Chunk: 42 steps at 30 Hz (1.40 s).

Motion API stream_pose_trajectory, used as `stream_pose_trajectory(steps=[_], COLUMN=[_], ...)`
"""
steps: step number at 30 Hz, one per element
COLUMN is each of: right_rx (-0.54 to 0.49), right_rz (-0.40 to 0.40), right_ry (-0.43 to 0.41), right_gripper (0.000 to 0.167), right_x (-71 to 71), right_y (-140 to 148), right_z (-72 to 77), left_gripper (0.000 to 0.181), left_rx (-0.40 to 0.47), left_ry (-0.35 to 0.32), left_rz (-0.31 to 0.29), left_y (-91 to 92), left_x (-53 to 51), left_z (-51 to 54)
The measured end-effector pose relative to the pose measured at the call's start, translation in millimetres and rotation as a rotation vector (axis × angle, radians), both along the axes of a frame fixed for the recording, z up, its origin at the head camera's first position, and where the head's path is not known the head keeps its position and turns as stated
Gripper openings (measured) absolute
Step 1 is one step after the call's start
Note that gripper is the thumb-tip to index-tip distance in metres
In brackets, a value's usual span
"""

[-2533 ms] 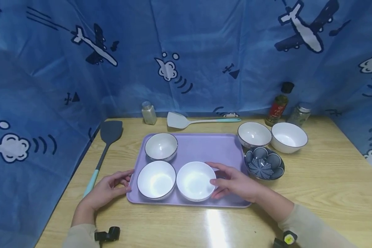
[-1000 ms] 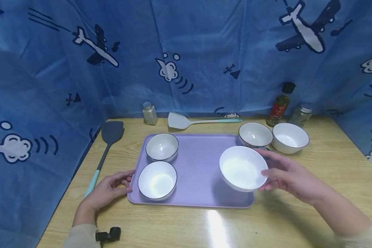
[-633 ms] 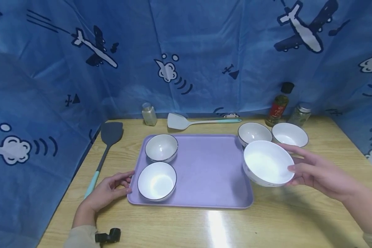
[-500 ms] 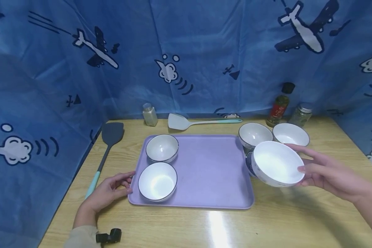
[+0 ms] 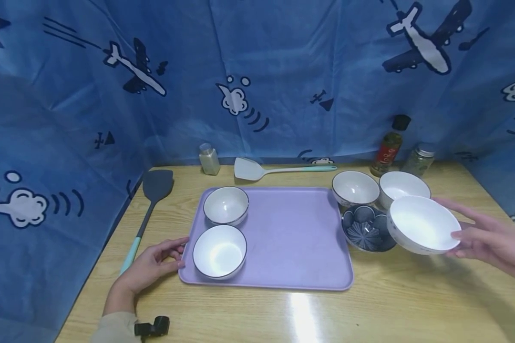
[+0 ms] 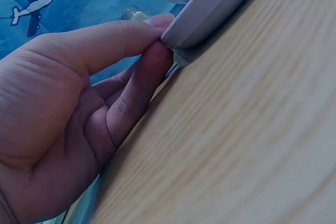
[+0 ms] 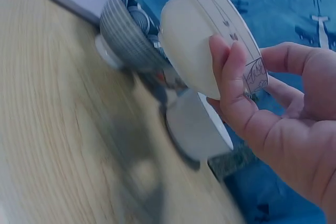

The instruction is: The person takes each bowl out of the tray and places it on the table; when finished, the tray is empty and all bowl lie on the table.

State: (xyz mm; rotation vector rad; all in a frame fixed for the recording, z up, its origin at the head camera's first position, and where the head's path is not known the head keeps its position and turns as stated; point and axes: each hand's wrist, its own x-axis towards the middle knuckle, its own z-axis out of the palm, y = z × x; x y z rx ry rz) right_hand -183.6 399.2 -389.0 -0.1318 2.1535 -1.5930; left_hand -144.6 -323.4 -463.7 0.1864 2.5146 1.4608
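Observation:
My right hand point(image 5: 493, 243) grips a white bowl point(image 5: 422, 224) by its right side, thumb at the rim and fingers beneath. The bowl is tilted and held above the table, right of the dark blue patterned bowl point(image 5: 366, 231). In the right wrist view the bowl's outside point(image 7: 191, 40) shows a band of small motifs. My left hand point(image 5: 152, 264) pinches the left edge of the purple tray point(image 5: 296, 238); the left wrist view shows thumb and forefinger at the tray's rim point(image 6: 210, 9). On the tray's left part stand two bowls, one behind point(image 5: 226, 206) and one in front point(image 5: 220, 252).
Behind the dark bowl stand two white bowls point(image 5: 355, 187) point(image 5: 401, 186). An oil bottle point(image 5: 386, 152) and a lidded jar point(image 5: 418, 159) are farther back. A glass shaker point(image 5: 209, 159), a pale spatula point(image 5: 249, 169) and a dark spatula point(image 5: 158, 186) lie around the tray.
My right hand has lifted the white bowl off the tray and carried it right, past the tray's edge and across the dark bowl. The left hand stays at the tray's edge.

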Motion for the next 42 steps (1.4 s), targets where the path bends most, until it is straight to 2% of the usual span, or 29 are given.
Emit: stream_pose_trajectory(steps=[6,12,16,30,38,42], right_rx=[-0.038,0.085,0.111,-0.054,-0.257,-0.27], right_rz=[-0.028,-0.034,-0.047,-0.014,0.052,0.056], right_ry=[0.016,0.04,0.041,0.031,-0.034,-0.071], right_gripper=[0.078,0.08,0.08,0.071,0.071,0.07], right_x=[-3.2,-6.3,-7.6,-2.5,-0.9,-1.8], right_y=[18.8,29.3,33.0,39.4,44.5,44.0], right_z=[-8.2,-16.9,-25.2,-49.4,-56.5,-54.7], left_gripper=[0.063,0.062,0.062,0.063,0.063,0.062], left_rx=[0.007,0.009,0.008,-0.004,0.015,0.012], left_ry=[0.005,0.004,0.008,-0.014,-0.002,0.016], left_rz=[0.0,-0.007,-0.005,0.008,-0.007,-0.013], left_y=[-1.0,-3.6,-4.8,-2.0,-1.5,-1.6], left_x=[0.9,1.7,1.8,1.7,0.8,0.4], left_z=[0.0,-0.3,-1.3,-2.9,-3.2,-3.7])
